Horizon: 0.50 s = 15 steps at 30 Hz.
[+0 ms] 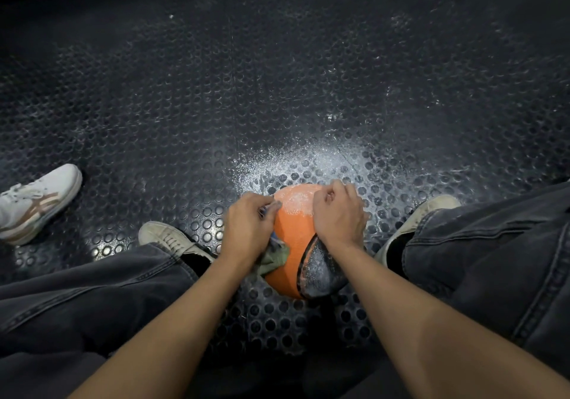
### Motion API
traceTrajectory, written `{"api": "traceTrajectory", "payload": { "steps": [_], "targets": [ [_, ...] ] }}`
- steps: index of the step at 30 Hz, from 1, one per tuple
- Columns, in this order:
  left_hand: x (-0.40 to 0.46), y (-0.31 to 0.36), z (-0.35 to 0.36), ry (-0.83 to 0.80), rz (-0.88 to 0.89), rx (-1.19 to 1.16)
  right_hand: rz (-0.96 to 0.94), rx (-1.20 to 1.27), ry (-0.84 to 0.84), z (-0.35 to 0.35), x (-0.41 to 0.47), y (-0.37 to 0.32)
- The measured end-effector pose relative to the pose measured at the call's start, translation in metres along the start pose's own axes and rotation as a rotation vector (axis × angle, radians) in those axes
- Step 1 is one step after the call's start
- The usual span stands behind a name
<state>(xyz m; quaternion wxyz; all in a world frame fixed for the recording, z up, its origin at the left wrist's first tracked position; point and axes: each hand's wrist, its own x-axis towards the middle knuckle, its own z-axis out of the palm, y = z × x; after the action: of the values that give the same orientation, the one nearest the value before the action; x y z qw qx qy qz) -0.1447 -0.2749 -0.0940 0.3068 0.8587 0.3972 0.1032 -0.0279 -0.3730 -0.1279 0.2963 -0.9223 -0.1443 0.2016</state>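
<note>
Lower centre: the left hand, wrist bent, presses a crumpled green cloth, clutched in its fingers, against the orange rubber ball. The right hand grips its top with curled fingers.

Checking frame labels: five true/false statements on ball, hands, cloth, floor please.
1. The ball is orange with a black patch. True.
2. The left hand grips a cloth against the ball. True.
3. The right hand hangs clear of the ball. False: it rests on the ball's top.
4. The floor is smooth wood. False: dark studded rubber, speckled white.
5. A white sneaker sits at far left. True.
</note>
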Motion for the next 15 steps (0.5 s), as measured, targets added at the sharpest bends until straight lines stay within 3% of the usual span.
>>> {"api": "traceTrajectory", "payload": {
  "steps": [4,8,12,15],
  "targets": [
    [-0.027,0.003,-0.004,-0.122,0.221,-0.025,0.011,0.001,0.001,-0.004,0.004,0.006],
    [0.008,0.005,0.002,-0.011,-0.068,0.011,-0.002,-0.002,-0.017,-0.001,0.000,0.000],
    [-0.016,0.013,-0.002,-0.117,0.201,0.023,0.031,-0.004,-0.004,-0.002,-0.001,0.002],
    [0.002,0.004,-0.004,-0.070,0.061,0.047,0.020,0.011,-0.047,-0.002,-0.001,-0.002]
  ]
}}
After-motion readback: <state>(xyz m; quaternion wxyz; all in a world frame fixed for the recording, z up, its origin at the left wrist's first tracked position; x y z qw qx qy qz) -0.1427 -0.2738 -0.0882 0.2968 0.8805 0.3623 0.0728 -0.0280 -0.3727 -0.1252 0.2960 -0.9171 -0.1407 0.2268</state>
